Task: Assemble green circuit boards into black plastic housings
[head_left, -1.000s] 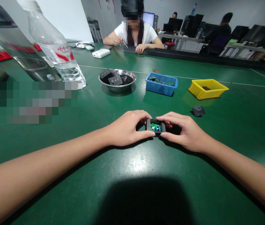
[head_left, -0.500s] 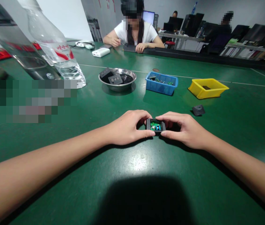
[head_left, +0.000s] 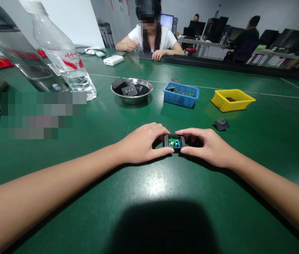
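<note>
While flat on the green table (head_left: 149,183), black casing (head_left: 175,141) clamped between left hand (head_left: 141,144) and right hand (head_left: 207,146).

My fingers cover both ends of the small black casing (head_left: 175,141), so I can't tell how its sides look. The parts on its green board are too small to make out. A blurred patch (head_left: 43,114) hides part of the tabletop (head_left: 149,211). The picture's top edge cuts off the water bottle (head_left: 62,56).
</note>
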{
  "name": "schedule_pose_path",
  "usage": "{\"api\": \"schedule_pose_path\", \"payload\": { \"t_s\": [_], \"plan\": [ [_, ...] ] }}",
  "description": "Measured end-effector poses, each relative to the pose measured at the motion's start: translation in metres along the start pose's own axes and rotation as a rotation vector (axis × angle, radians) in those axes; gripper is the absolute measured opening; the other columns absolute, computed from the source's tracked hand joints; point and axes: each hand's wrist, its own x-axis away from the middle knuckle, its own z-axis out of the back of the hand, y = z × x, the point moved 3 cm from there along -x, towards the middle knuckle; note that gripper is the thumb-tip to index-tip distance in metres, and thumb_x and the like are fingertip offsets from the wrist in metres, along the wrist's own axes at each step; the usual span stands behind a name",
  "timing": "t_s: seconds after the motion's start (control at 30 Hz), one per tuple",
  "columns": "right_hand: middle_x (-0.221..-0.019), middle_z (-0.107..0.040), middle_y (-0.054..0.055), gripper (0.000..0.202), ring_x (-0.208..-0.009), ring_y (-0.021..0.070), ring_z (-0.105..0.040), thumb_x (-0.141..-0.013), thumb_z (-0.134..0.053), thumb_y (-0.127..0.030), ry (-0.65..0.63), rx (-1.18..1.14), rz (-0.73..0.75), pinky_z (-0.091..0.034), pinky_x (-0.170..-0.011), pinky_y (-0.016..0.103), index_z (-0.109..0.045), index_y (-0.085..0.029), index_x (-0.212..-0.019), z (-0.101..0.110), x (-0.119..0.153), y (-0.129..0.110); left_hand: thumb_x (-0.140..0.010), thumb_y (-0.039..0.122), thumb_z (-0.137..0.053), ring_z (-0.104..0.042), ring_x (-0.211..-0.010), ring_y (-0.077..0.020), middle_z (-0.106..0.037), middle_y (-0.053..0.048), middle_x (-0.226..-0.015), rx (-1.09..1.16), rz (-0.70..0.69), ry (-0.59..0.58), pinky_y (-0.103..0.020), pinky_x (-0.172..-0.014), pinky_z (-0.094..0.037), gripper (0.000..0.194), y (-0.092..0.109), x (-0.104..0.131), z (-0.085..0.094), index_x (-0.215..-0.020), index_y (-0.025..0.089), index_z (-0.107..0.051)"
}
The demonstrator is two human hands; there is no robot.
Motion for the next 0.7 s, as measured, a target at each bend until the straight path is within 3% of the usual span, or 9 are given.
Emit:
{"api": "schedule_pose_path", "payload": {
  "t_s": [0.37,0.5,0.6,0.7],
  "plan": [
    [-0.098,-0.076,0.007,0.038,-0.086,0.0213,-0.067,-0.083,-0.081,-0.038,0.023,0.016,-0.032,-0.053,-0.078,0.036,-0.076,-0.017,-0.115,0.002,-0.001,0.000,-0.095,0.052,-0.064,-0.062,-0.084,-0.0211,-0.069,-0.007,-0.093,-0.001,-0.040,0.000,-0.031,-0.076,-0.044,0.039,-0.001,0.000,0.000,-0.106,0.015,-0.069],
    [-0.103,-0.076,0.008,0.037,-0.090,0.0225,-0.068,-0.086,-0.079,-0.039,0.046,0.081,0.064,-0.053,-0.081,0.037,-0.074,-0.019,-0.117,-0.001,0.000,0.001,-0.094,0.052,-0.064,-0.062,-0.085,-0.0223,-0.069,-0.008,-0.093,-0.034,-0.009,-0.016,-0.032,-0.076,-0.045,0.039,-0.001,0.000,0.000,-0.105,0.015,-0.069],
    [-0.107,-0.075,0.010,0.031,-0.095,0.0247,-0.068,-0.092,-0.071,-0.039,0.185,0.200,0.159,-0.054,-0.084,0.039,-0.072,-0.020,-0.116,0.006,0.000,0.003,-0.093,0.051,-0.065,-0.061,-0.085,-0.0230,-0.068,-0.008,-0.094,-0.069,0.001,-0.016,-0.033,-0.076,-0.045,0.038,-0.003,0.000,0.001,-0.105,0.015,-0.068],
    [-0.106,-0.072,0.013,0.021,-0.101,0.0307,-0.066,-0.093,-0.066,-0.034,0.427,0.510,0.089,-0.053,-0.093,0.049,-0.073,-0.020,-0.108,0.029,0.000,0.019,-0.093,0.052,-0.064,-0.062,-0.087,-0.0240,-0.068,-0.008,-0.096,-0.083,0.015,-0.004,-0.035,-0.078,-0.047,0.038,-0.008,0.000,0.003,-0.106,0.016,-0.067]
  ]
}}
